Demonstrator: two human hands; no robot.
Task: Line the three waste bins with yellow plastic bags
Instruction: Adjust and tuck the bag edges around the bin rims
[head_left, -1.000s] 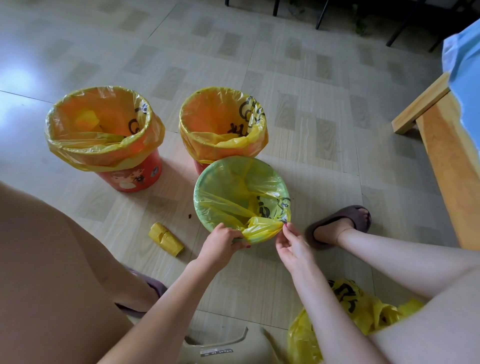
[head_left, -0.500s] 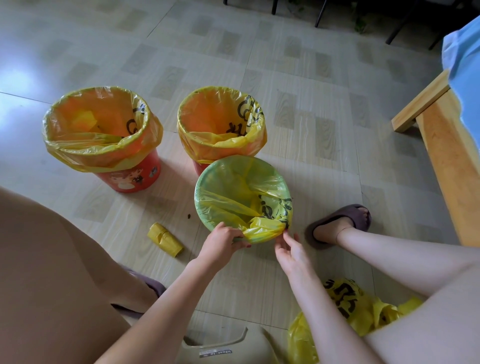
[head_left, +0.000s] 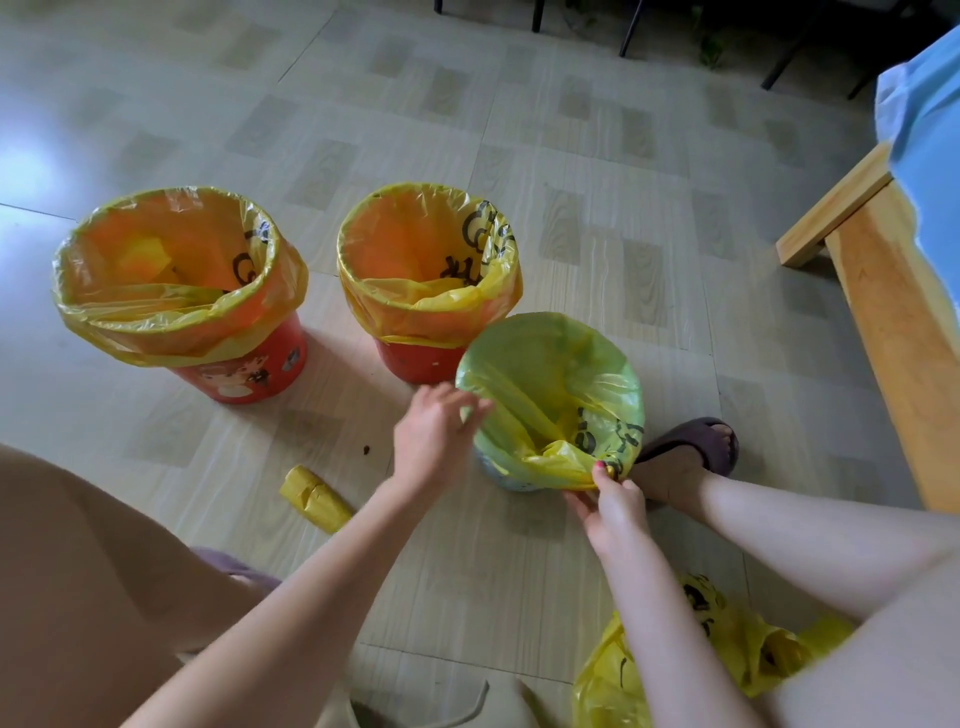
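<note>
Three bins stand on the floor, each with a yellow bag over its rim. The left red bin (head_left: 244, 376) and the middle red bin (head_left: 421, 361) stand side by side at the back. The near bin (head_left: 498, 475) looks pale and its bag (head_left: 550, 384) appears greenish. My left hand (head_left: 434, 436) is at the left edge of that bag, blurred, its fingers on the plastic. My right hand (head_left: 610, 496) pinches the bunched bag edge at the bin's near right side.
A folded yellow bag roll (head_left: 314, 499) lies on the floor left of my left arm. More yellow bags (head_left: 727, 660) are heaped by my right leg. My right foot in a slipper (head_left: 691, 452) is beside the near bin. A wooden bed frame (head_left: 893, 312) runs along the right.
My left hand has let go of the near bunch and moved up to the bag's left edge. My right hand has shifted right along the rim, still pinching the plastic.
</note>
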